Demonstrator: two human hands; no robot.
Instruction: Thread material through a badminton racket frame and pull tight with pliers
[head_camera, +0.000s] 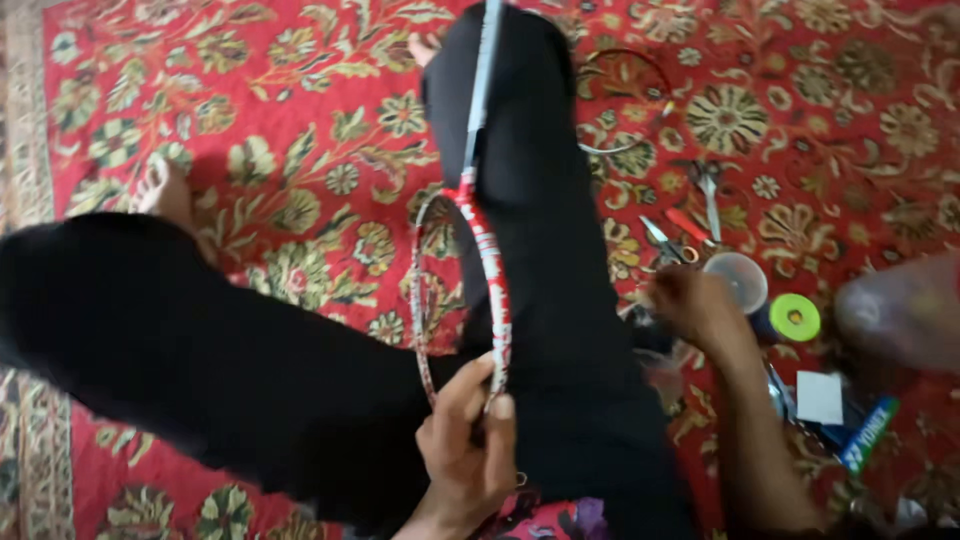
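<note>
I saw my left hand (468, 440) clamped on the near rim of a red and white badminton racket (470, 270), thumb and fingers pinching the frame where it lay across my black-clad leg (545, 230), the shaft running away toward the far edge of the patterned red carpet (250, 120). The head looked unstrung or partly strung; blur kept me from telling which. To hold it well I judged the grip should stay firm on the frame without twisting it, with the leg as a brace.

Further right, my right hand (695, 305) was down on the carpet among the tools, curled, though blur hid whether it held anything. Just beyond it lay scissors (668, 243), a small clear tub (738, 278) and a green reel (795, 317). A coil of string (625, 100) sat near the far edge.
</note>
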